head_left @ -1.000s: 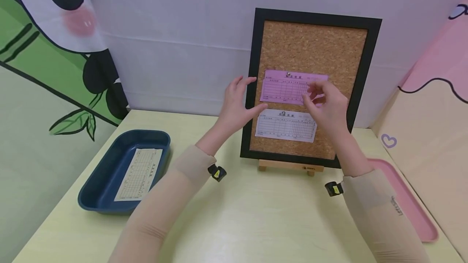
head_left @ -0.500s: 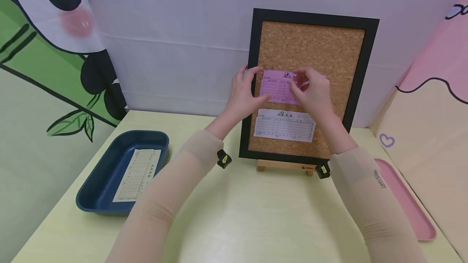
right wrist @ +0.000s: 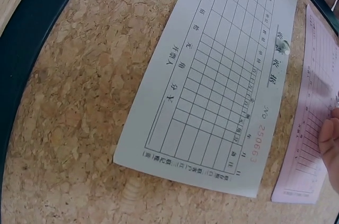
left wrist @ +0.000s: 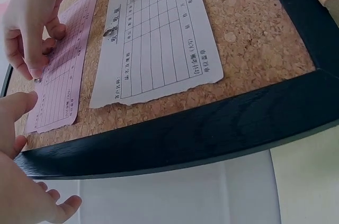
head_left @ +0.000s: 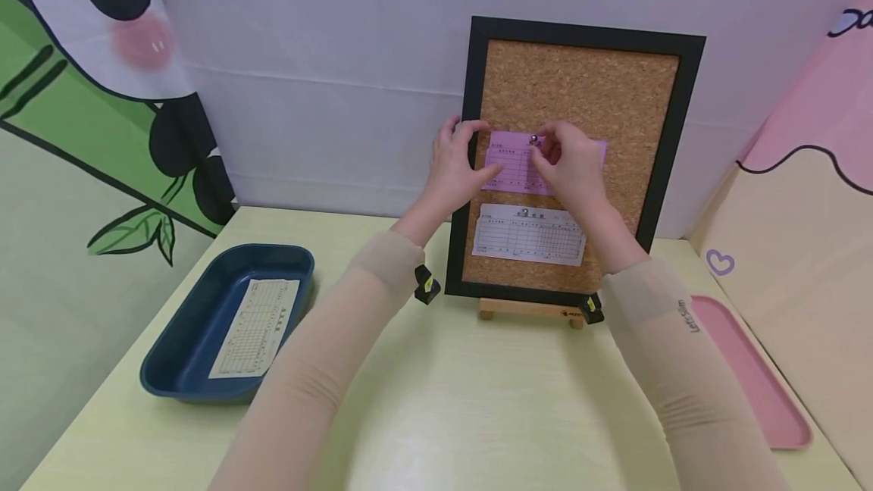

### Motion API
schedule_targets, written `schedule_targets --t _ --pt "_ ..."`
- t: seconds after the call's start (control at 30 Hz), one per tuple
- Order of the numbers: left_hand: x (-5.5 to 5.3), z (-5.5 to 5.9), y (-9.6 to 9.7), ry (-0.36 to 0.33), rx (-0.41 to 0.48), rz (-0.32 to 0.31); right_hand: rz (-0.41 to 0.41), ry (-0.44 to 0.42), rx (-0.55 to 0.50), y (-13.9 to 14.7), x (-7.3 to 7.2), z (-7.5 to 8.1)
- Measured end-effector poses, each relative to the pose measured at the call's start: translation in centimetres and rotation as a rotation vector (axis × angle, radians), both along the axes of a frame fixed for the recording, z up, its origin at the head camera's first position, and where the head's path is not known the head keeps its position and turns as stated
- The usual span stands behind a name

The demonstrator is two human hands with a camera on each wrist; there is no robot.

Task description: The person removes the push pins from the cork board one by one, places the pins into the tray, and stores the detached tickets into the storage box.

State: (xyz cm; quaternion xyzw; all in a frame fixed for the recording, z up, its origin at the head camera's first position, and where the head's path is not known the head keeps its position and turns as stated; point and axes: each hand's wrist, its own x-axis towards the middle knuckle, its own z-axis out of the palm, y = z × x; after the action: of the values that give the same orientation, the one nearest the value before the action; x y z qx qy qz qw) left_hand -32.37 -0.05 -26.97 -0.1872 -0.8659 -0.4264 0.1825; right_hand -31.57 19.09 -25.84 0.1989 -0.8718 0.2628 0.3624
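Note:
A black-framed corkboard (head_left: 580,97) leans on a small wooden easel (head_left: 532,309). A pink receipt slip (head_left: 508,165) is pinned to it above a white receipt slip (head_left: 528,235). A shiny push pin (head_left: 534,139) sits at the pink slip's top. My right hand (head_left: 576,169) is at this pin, with thumb and forefinger bent on either side and a gap between their tips. My left hand (head_left: 455,169) is spread at the board's left edge, its thumb over the pink slip's left side. Other left fingers lie outside the frame. Another push pin (left wrist: 110,32) holds the white slip.
On the left of the pale table (head_left: 436,415) stands a blue tray (head_left: 160,358) with a white printed slip (head_left: 255,328) inside. A pink tray (head_left: 750,370) lies on the right, partly behind my right sleeve. A printed cloth (head_left: 327,82) hangs behind the board.
My right hand has moved left across the pink slip to the push pin. My left hand has come up and right to the board's edge. Both slips stay in place.

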Motion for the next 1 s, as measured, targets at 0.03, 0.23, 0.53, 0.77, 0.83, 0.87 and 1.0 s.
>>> schedule_targets --t 0.03,0.23,0.53,0.77,0.83,0.87,1.0 --pt "-0.1 0.0 0.1 -0.002 0.004 -0.002 -0.001 -0.002 -0.002 0.0 0.0 0.0" --pt "-0.4 0.0 0.5 -0.032 0.043 -0.012 -0.038 0.007 0.009 -0.3 -0.3 0.1" --pt "-0.5 -0.5 0.9 -0.053 0.1 -0.012 -0.077 0.021 0.024 -0.5 -0.6 0.2" --pt "-0.7 -1.2 1.0 -0.065 0.159 0.012 -0.099 0.007 0.07 -0.7 -0.5 0.4" --pt "-0.7 -1.4 1.0 -0.061 0.17 0.015 -0.098 0.018 0.099 -0.6 -0.5 0.3" --pt "-0.8 -1.4 1.1 -0.058 0.172 0.016 -0.095 0.03 0.115 -0.6 -0.5 0.3" --pt "-0.9 -1.5 1.2 -0.034 0.182 0.019 -0.078 0.105 0.163 -0.3 -0.7 0.0"
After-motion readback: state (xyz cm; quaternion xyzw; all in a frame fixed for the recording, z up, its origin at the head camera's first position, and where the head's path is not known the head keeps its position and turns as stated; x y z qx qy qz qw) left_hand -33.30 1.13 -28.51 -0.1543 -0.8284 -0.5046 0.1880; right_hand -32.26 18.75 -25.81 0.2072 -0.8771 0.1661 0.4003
